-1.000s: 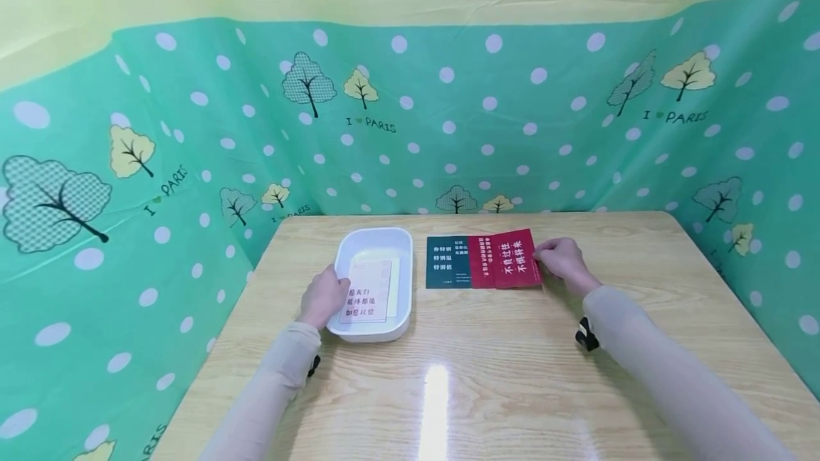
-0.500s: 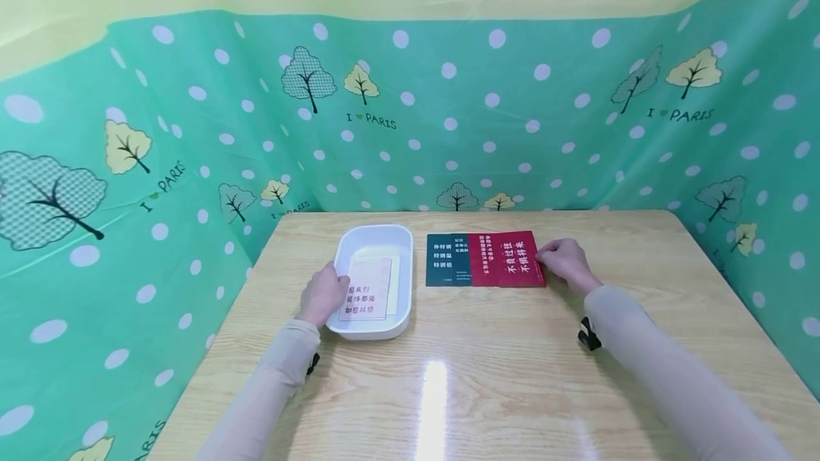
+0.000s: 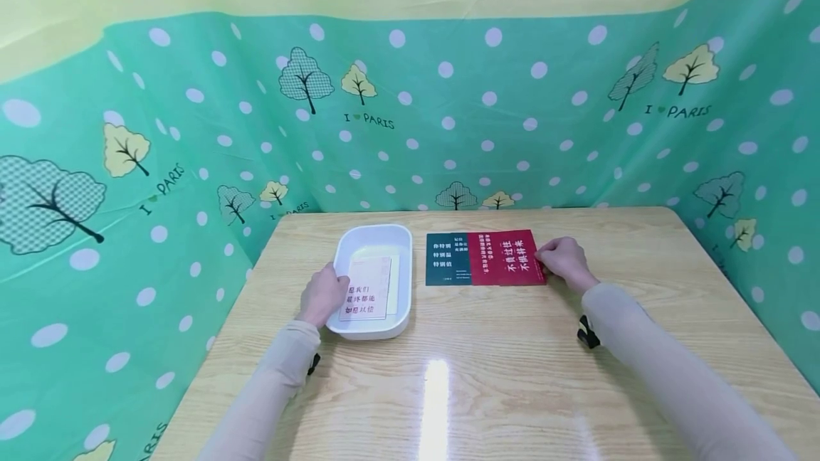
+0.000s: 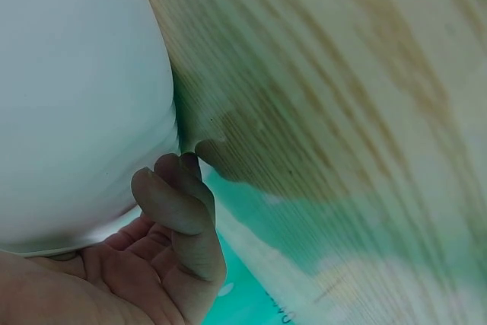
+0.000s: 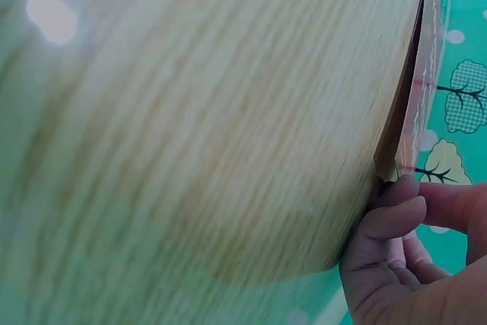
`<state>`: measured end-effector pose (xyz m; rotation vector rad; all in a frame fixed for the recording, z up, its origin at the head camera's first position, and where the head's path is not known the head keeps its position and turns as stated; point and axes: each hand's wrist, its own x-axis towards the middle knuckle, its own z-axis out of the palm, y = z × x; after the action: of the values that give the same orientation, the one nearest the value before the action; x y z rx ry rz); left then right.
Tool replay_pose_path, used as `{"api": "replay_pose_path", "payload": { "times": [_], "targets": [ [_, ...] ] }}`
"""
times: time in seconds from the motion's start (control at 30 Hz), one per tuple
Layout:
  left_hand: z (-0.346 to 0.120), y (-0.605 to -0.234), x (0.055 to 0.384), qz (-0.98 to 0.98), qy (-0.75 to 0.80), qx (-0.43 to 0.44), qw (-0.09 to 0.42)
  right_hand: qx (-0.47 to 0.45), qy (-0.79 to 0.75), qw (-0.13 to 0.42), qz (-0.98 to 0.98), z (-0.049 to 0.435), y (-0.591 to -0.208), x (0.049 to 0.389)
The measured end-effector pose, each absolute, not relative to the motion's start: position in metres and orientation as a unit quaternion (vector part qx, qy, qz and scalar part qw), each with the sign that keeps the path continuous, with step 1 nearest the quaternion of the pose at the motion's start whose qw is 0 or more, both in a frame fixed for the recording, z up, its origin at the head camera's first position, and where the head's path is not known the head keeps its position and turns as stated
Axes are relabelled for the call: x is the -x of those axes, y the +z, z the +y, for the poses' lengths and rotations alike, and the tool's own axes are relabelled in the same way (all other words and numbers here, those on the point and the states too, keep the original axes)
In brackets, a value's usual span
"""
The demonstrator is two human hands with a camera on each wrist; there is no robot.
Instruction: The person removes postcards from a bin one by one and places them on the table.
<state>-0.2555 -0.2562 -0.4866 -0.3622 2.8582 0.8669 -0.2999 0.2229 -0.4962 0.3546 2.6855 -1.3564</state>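
My left hand grips the left side of a white plastic basin, thumb over the rim. In the left wrist view its curled fingers sit against the basin's outer wall. Inside the basin lies a pale pink card with dark writing, over another pale card. My right hand pinches the right edge of a red card with white writing. That card overlaps a second red card, which borders dark teal cards in the same row. The right wrist view shows the pinched card's edge slightly raised.
Everything stands on a light wood-grain table with a bright light reflection near its front. A green dotted cloth with tree prints surrounds its back and sides. Both wrists wear black straps below pale sleeves.
The pinched red card's right end has shifted slightly right and sits straighter in the row. The left hand and basin keep their place.
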Motion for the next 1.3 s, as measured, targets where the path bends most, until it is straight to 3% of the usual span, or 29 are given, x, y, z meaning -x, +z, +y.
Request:
{"api": "replay_pose_path", "payload": {
  "times": [0.8, 1.3],
  "targets": [
    [-0.257, -0.490, 0.257, 0.950, 0.281, 0.122, 0.064, -0.107, -0.423, 0.048, 0.898, 0.220, -0.498, 0.299],
    [-0.257, -0.488, 0.257, 0.949, 0.283, 0.123, 0.066, -0.063, -0.468, 0.028, 0.881, 0.218, -0.472, 0.266]
  ]
}}
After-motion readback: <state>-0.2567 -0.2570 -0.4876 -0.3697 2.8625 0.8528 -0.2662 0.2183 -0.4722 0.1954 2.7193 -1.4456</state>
